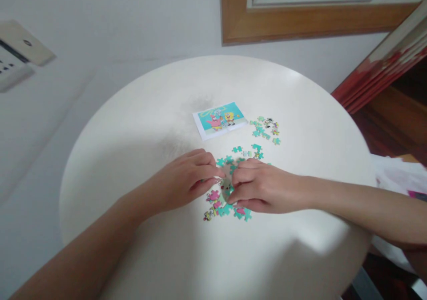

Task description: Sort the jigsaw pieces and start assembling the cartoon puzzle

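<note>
Small jigsaw puzzle pieces [225, 210] in teal, pink and yellow lie in a loose cluster on the white round table [160, 255]. My left hand [195, 174] rests at the left side of the cluster, its thumb and fingers drawn together; whatever they may hold is too small to make out. From the right, my right hand [258, 185] reaches over the cluster with curled fingers, the fingertips down on a puzzle piece. It covers part of the pieces. Pink pieces [212, 196] and a yellow patterned piece [209, 214] show below the fingertips.
A picture card [220, 120] with cartoon figures on teal lies beyond my hands. Another group of loose pieces [262, 129] sits to its right. Behind the table are a wall with a socket [13, 64] and a wood-framed window [300, 22]. A red curtain [373, 80] hangs at right.
</note>
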Available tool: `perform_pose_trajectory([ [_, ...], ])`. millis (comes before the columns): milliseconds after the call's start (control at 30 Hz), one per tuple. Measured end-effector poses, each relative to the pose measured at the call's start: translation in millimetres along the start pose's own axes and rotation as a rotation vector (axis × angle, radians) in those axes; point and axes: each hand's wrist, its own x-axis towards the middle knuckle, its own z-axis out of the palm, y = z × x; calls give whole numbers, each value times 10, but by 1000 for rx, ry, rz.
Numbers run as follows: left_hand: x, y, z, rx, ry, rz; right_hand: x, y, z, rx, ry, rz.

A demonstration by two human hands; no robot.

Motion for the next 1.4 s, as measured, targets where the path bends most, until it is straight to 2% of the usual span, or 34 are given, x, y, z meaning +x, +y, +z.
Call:
perform_pose_trajectory([
  [200, 17, 6, 3, 11, -19, -5, 21, -85, 105, -77, 7, 106],
  [467, 13, -1, 13, 13, -33, -16, 64, -176, 114, 45, -27, 205],
  [667, 6, -5, 11, 8, -13, -13, 35, -162, 132, 20, -17, 217],
  [933, -2, 2, 11, -6, -9, -15, 17, -217, 106, -77, -38, 161],
  [1400, -2, -3, 2, -6, 9, -16, 7, -183, 121, 96, -54, 233],
])
